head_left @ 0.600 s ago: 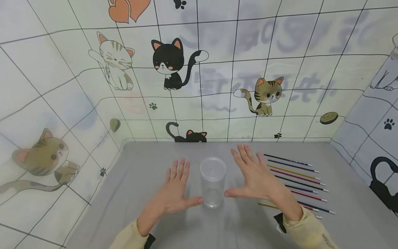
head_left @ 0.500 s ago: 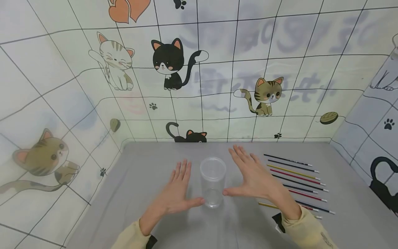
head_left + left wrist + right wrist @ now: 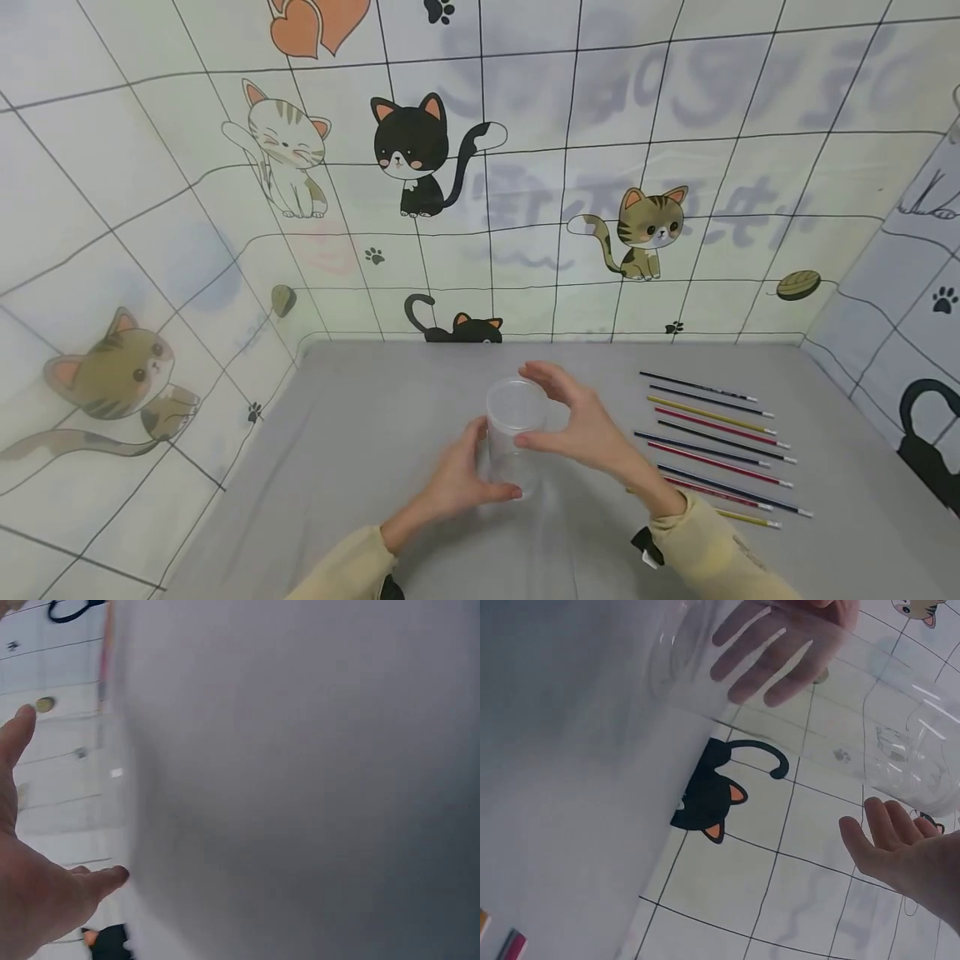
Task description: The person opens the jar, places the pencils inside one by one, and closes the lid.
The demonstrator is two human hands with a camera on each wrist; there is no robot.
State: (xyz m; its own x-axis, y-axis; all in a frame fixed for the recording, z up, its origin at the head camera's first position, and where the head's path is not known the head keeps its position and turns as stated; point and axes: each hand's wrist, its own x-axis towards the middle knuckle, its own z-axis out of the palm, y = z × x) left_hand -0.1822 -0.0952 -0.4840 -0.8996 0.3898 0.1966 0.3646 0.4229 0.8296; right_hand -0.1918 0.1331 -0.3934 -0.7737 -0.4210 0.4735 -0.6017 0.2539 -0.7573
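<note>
A clear plastic jar stands upright on the grey cloth between my two hands. My left hand holds its lower part, fingers behind the left side and thumb across the front near the base. In the right wrist view those left fingers show through the clear wall of the jar. My right hand curves around the jar's top, thumb across the front and fingers behind the rim. Its fingertips are right beside the top end in the right wrist view, with a small gap showing.
Several pencils in dark, red and yellow lie in a slanted row on the grey table cloth at the right. White sheeting with printed cats rises behind and on both sides.
Both hands have moved inward to the jar from either side. The left fingers have closed around its lower part; the right hand has bent around its top. The pencils stay in place.
</note>
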